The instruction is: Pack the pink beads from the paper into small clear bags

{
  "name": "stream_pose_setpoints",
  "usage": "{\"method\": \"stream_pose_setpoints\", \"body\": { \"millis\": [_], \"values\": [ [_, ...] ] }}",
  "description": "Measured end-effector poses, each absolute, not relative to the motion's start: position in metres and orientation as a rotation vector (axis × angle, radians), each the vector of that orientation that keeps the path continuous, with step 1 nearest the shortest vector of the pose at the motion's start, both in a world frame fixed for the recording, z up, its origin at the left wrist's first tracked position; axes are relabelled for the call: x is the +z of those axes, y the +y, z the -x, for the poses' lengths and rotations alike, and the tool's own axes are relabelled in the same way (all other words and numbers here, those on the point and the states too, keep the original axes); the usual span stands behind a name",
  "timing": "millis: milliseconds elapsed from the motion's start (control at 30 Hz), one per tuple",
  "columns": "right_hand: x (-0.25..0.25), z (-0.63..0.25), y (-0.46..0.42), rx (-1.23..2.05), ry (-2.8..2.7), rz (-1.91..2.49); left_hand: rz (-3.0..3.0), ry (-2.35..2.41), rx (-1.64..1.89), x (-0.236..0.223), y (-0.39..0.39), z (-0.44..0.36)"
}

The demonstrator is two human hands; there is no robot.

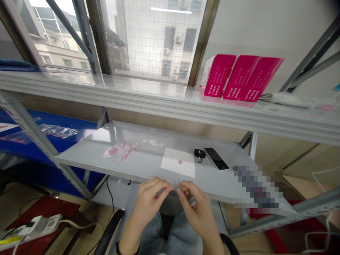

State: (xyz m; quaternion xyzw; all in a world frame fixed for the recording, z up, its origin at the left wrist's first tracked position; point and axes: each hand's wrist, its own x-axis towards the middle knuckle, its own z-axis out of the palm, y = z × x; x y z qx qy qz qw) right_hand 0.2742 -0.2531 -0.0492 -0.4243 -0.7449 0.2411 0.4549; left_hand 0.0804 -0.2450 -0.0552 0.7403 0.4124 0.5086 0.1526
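My left hand (152, 194) and my right hand (193, 203) meet just over the front edge of the table, above my lap. Both are closed in a pinch on a small clear plastic piece (175, 185) stretched between the fingertips; its exact kind is too small to make out. A thin greyish thing (160, 192) shows between the thumb and fingers of my left hand. Beyond the hands, a white paper sheet (172, 170) lies on the table with a tiny pink piece (180, 162) on it.
Left of the paper lies a clear bag with pink strips (120, 151). To its right are a black coiled item (199, 153) and a phone (216, 158). An upper shelf (148, 97) crosses above the table (148, 134), bearing pink boxes (240, 78). A power strip (39, 226) sits lower left.
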Motion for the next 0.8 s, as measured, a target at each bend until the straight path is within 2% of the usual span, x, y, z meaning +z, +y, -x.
{"method": "stream_pose_setpoints", "body": {
  "millis": [333,567,800],
  "values": [
    [-0.047,-0.268,-0.25,0.6,-1.91,1.102,-2.27,1.084,1.47,-0.063,-0.24,-0.082],
    [-0.05,-0.265,-0.25,0.847,-1.967,1.17,-2.338,1.186,1.39,-0.072,-0.237,-0.079],
    [-0.047,-0.267,-0.25,0.87,-2.006,1.133,-2.089,1.19,1.254,-0.071,-0.243,-0.082]
  ]
}}
